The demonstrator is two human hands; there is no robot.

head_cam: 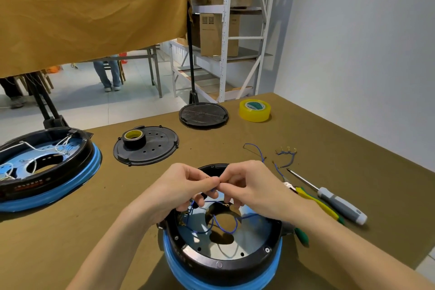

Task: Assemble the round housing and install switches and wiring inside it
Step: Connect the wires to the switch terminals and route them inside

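Note:
A round black housing (226,263) wrapped in blue film sits at the table's near edge, with a shiny metal plate inside. Blue wires (223,228) loop across that plate. Above the housing, my left hand (179,188) and my right hand (247,183) meet fingertip to fingertip, both pinching the end of a blue wire. A small ring terminal (227,205) hangs under my right fingers. What sits between the fingertips is too small to make out.
A second housing (47,186) with white wires lies at the left. Two black round covers (150,150) (203,115) lie further back, one carrying a black tape roll (133,139). Yellow tape (255,110), loose blue wires (286,155), a screwdriver (339,202) and yellow-green pliers (315,205) lie at the right.

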